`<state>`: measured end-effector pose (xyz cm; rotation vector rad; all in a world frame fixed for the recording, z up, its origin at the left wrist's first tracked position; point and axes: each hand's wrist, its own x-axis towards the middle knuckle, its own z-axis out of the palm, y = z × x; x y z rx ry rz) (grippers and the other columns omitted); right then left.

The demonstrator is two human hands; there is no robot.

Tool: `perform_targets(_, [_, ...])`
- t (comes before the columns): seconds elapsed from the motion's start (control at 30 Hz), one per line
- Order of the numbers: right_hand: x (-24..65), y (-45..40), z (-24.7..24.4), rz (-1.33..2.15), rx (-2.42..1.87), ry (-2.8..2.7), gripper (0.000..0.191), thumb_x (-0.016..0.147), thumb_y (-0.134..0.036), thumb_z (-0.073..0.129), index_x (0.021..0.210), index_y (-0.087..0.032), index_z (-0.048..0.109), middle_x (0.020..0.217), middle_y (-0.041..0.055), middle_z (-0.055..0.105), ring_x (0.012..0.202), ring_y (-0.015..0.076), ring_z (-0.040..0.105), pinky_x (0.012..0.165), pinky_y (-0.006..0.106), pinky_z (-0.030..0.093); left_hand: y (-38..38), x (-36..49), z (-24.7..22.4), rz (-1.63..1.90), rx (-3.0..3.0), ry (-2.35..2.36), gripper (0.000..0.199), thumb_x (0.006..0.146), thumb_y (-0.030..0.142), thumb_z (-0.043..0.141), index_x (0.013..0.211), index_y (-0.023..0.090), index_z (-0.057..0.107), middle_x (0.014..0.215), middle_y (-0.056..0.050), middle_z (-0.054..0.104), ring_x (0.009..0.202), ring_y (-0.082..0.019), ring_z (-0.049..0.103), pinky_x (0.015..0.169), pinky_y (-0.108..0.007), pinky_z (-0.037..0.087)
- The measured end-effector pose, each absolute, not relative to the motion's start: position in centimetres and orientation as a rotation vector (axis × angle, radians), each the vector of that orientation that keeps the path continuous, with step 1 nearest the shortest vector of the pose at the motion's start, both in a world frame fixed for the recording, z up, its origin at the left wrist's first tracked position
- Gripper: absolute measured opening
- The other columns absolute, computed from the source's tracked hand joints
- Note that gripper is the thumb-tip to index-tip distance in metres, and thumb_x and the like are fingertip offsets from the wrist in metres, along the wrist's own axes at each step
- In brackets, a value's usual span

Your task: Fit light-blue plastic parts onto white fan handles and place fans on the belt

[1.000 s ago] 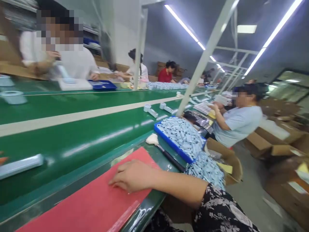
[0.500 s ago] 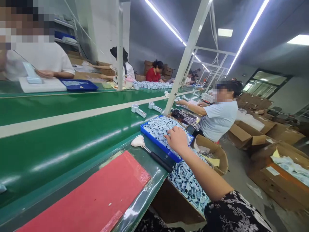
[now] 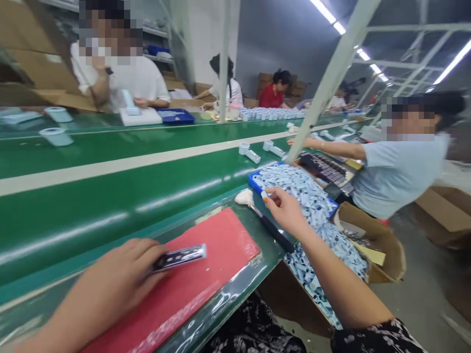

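A dark-faced strip (image 3: 186, 256) jutted from the left hand (image 3: 125, 269), gripped at one end, over a red mat (image 3: 221, 250). The right hand (image 3: 289, 213), fingertips nearly together, pinched a small pale piece (image 3: 264, 195); just beyond it lay a blue tray (image 3: 254, 185).

Near counter (image 3: 268, 246): dark green, shiny, running along the near side of the belt.
On its middle: a flat red mat (image 3: 225, 245), worn along its edges.
Right of the mat: a tool (image 3: 274, 230) with a white head and black handle, lying slantwise.
Right end: a blue tray (image 3: 255, 185) heaped with small pale-blue parts (image 3: 294, 182).
Belt (image 3: 176, 196): green, with a pale stripe lengthwise; two handled pieces (image 3: 249, 153) lie near each other.
Far counter: a white pad (image 3: 142, 118), beside it another tray (image 3: 176, 116).
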<state>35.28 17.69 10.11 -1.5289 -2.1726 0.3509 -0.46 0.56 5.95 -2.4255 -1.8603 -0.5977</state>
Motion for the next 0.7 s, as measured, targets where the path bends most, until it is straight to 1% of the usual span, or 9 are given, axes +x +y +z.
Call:
perform_targets(0.1, [31.7, 15.1, 8.1, 1.108, -1.075, -1.938, 0.041, 0.093, -0.035, 0.056, 0.133, -0.026, 0.057, 0.083, -0.0027, 0.061, 0.074, 0.0166, 0.069, 0.072, 0.031, 0.056, 0.2, 2.1, 6.1, -0.268, -2.519, -1.944, 0.027, 0.095, 0.045, 0.055, 0.099, 0.022, 0.068, 0.097, -0.006, 0.067, 0.09, -0.027, 0.062, 0.079, -0.045, 0.052])
perform_targets(0.17, [29.3, 13.4, 7.2, 1.466, -0.881, -1.75, 0.036, 0.09, -0.041, 0.061, 0.122, -0.025, 0.061, 0.083, -0.0027, 0.062, 0.076, 0.0181, 0.072, 0.076, 0.035, 0.058, 0.1, 2.9, 6.3, -0.224, -2.482, -1.979, 0.026, 0.094, 0.042, 0.057, 0.103, 0.02, 0.067, 0.104, -0.009, 0.067, 0.096, -0.03, 0.06, 0.083, -0.049, 0.051])
perform_targets(0.23, [27.2, 11.8, 6.8, 1.611, -0.795, -1.669, 0.027, 0.091, -0.046, 0.061, 0.108, -0.024, 0.063, 0.086, -0.0003, 0.068, 0.079, 0.0192, 0.073, 0.08, 0.038, 0.059, -0.3, 2.9, 6.6, -0.288, -2.483, -1.96, 0.028, 0.094, 0.043, 0.059, 0.111, 0.021, 0.065, 0.113, -0.01, 0.065, 0.103, -0.031, 0.06, 0.086, -0.05, 0.051])
perform_targets(0.3, [25.5, 10.4, 6.7, 1.611, -0.758, -1.675, 0.022, 0.093, -0.045, 0.06, 0.098, -0.024, 0.062, 0.091, 0.0028, 0.073, 0.084, 0.0204, 0.073, 0.082, 0.04, 0.058, -0.9, 2.5, 6.8, -0.429, -2.507, -1.926, 0.032, 0.096, 0.043, 0.059, 0.121, 0.022, 0.061, 0.123, -0.01, 0.063, 0.11, -0.03, 0.058, 0.091, -0.049, 0.051])
perform_targets(0.37, [23.9, 9.0, 6.6, 1.525, -0.758, -1.723, 0.019, 0.094, -0.042, 0.06, 0.096, -0.024, 0.063, 0.095, 0.0043, 0.074, 0.091, 0.0216, 0.071, 0.085, 0.04, 0.056, -1.6, 2.3, 6.8, -0.607, -2.52, -1.887, 0.037, 0.097, 0.044, 0.058, 0.127, 0.022, 0.056, 0.128, -0.01, 0.061, 0.117, -0.028, 0.056, 0.098, -0.048, 0.049])
perform_targets(0.47, [22.0, 7.2, 5.8, 1.333, -0.788, -1.773, 0.016, 0.093, -0.038, 0.061, 0.095, -0.024, 0.067, 0.102, 0.0054, 0.074, 0.101, 0.0229, 0.067, 0.093, 0.042, 0.051, -2.0, 2.7, 6.7, -0.815, -2.454, -1.832, 0.04, 0.097, 0.047, 0.059, 0.125, 0.018, 0.054, 0.128, -0.011, 0.061, 0.122, -0.028, 0.055, 0.103, -0.049, 0.047])
perform_targets(0.53, [21.2, 6.4, 5.1, 1.198, -0.819, -1.81, 0.014, 0.093, -0.035, 0.06, 0.093, -0.023, 0.068, 0.104, 0.006, 0.073, 0.104, 0.0239, 0.065, 0.096, 0.044, 0.048, -2.0, 3.3, 6.5, -0.864, -2.398, -1.806, 0.036, 0.097, 0.046, 0.06, 0.119, 0.017, 0.056, 0.122, -0.011, 0.064, 0.117, -0.028, 0.057, 0.1, -0.049, 0.048])
perform_targets(0.63, [21.2, 5.9, 4.5, 1.052, -0.875, -1.912, 0.013, 0.093, -0.031, 0.059, 0.089, -0.023, 0.067, 0.104, 0.0068, 0.072, 0.104, 0.0252, 0.063, 0.096, 0.045, 0.045, -1.6, 3.8, 6.5, -0.821, -2.384, -1.785, 0.022, 0.1, 0.037, 0.054, 0.108, 0.017, 0.061, 0.111, -0.009, 0.067, 0.105, -0.027, 0.06, 0.095, -0.05, 0.049])
perform_targets(0.7, [21.8, 6.0, 4.5, 1.008, -0.879, -1.98, 0.011, 0.093, -0.029, 0.06, 0.094, -0.022, 0.067, 0.106, 0.0072, 0.071, 0.105, 0.0253, 0.062, 0.095, 0.044, 0.045, -1.4, 3.8, 6.7, -0.786, -2.418, -1.808, 0.019, 0.101, 0.032, 0.05, 0.103, 0.018, 0.063, 0.106, -0.008, 0.067, 0.101, -0.026, 0.06, 0.093, -0.05, 0.049])
